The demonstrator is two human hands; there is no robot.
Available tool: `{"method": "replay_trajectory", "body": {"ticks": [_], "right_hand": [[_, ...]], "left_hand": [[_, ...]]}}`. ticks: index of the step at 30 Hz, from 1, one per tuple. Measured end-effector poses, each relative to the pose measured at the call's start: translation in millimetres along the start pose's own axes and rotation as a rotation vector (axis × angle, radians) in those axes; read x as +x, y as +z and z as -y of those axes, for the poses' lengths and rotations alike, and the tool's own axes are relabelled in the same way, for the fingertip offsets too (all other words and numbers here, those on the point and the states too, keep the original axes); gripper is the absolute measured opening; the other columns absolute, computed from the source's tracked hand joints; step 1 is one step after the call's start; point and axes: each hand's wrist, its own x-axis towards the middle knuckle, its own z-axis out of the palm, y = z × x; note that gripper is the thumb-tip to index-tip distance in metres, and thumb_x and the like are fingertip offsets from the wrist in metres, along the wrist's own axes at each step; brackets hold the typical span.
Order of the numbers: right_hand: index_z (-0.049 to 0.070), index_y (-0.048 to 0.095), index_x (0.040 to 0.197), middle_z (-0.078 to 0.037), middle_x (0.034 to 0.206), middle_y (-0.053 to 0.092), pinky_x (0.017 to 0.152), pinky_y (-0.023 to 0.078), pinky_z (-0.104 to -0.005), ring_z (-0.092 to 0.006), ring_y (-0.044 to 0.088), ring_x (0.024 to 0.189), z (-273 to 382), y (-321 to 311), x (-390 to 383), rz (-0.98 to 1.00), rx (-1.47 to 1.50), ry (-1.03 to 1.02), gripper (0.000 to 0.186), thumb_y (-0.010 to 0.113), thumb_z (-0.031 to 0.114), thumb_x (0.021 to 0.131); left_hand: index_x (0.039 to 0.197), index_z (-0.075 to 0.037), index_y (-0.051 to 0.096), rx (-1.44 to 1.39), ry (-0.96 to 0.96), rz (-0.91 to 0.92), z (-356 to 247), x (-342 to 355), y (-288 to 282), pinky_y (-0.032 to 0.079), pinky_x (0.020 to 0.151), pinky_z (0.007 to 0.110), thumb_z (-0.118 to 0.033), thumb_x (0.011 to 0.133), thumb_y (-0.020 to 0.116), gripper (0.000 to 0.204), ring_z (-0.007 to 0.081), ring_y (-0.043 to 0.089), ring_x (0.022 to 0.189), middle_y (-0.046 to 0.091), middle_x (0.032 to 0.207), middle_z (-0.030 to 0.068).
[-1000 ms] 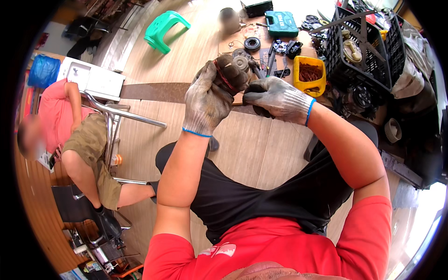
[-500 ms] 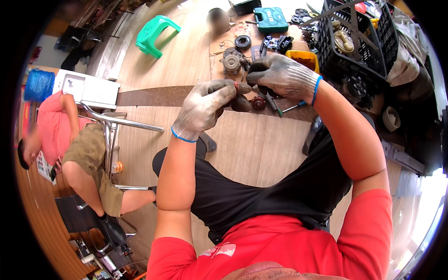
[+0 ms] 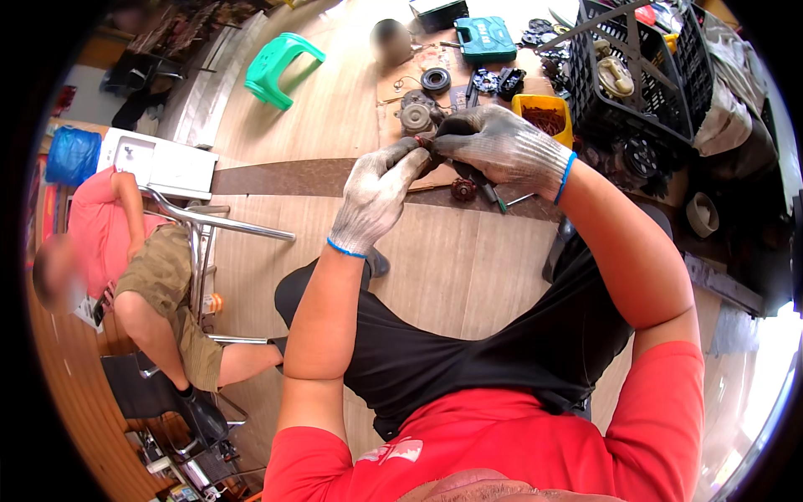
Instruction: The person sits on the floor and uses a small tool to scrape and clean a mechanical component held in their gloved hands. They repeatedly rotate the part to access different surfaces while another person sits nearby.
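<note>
My left hand [image 3: 372, 192], in a stained white knit glove, pinches a small reddish part [image 3: 422, 142], partly hidden by the fingers. My right hand [image 3: 510, 151], gloved likewise, meets it there with curled fingers closed on the same piece or a dark one joined to it; which is unclear. Just below and beyond the hands lie a reddish-brown round part [image 3: 463, 190] and a screwdriver [image 3: 502, 203] with a green tip on its handle. A dull metal housing [image 3: 414, 119] rests on cardboard [image 3: 393, 84] above my fingers, beside a black ring [image 3: 435, 79].
A teal case [image 3: 485, 38], yellow container [image 3: 562, 109] and black crates [image 3: 602, 117] stand at the upper right. A green stool [image 3: 268, 75] is upper left. A seated person in pink [image 3: 100, 217] is at left, beside a white basin [image 3: 176, 163] and curved metal tube [image 3: 242, 227].
A second ago my hands held a larger dark part higher up. My left hand has dropped and now pinches a small piece; the reddish round part and metal housing have come into view.
</note>
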Motion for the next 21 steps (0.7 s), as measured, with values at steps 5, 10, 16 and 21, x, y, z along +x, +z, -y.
{"method": "replay_trajectory", "body": {"ticks": [5, 10, 16, 21], "right_hand": [[0.009, 0.071, 0.110, -0.011, 0.091, 0.067, 0.063, 0.051, -0.0330, -0.0231, 0.066, 0.075, 15, 9, 3, 0.069, 0.201, 0.273, 0.019, 0.062, 0.006, 0.094], [0.008, 0.071, 0.107, -0.011, 0.090, 0.068, 0.064, 0.053, -0.0342, -0.0248, 0.066, 0.074, 33, 10, 8, 0.027, 0.452, 0.468, 0.017, 0.061, 0.006, 0.093], [0.005, 0.071, 0.103, -0.012, 0.089, 0.068, 0.065, 0.055, -0.0374, -0.0269, 0.067, 0.075, 33, 28, 9, -0.014, 0.505, 0.452, 0.014, 0.063, 0.007, 0.092], [0.004, 0.071, 0.099, -0.014, 0.087, 0.067, 0.066, 0.056, -0.0394, -0.0293, 0.068, 0.077, 33, 41, 9, -0.027, 0.498, 0.461, 0.012, 0.066, 0.009, 0.089]], "left_hand": [[0.121, 0.005, 0.068, -0.353, -0.013, -0.052, 18, 5, 1, 0.052, 0.085, 0.028, -0.021, 0.106, 0.057, 0.033, 0.0152, 0.067, 0.095, 0.073, 0.105, 0.0092], [0.132, 0.009, 0.059, -0.696, -0.013, -0.078, 25, 8, 5, 0.054, 0.095, 0.036, -0.017, 0.107, 0.056, 0.037, 0.0242, 0.067, 0.108, 0.069, 0.120, 0.0174], [0.139, 0.007, 0.054, -0.860, 0.063, -0.086, 21, 9, 8, 0.054, 0.101, 0.044, -0.016, 0.107, 0.053, 0.039, 0.0315, 0.067, 0.115, 0.067, 0.128, 0.0229], [0.138, 0.001, 0.056, -1.076, 0.101, -0.052, 23, 11, 2, 0.051, 0.106, 0.050, -0.022, 0.109, 0.050, 0.038, 0.0357, 0.064, 0.122, 0.065, 0.133, 0.0221]]}}
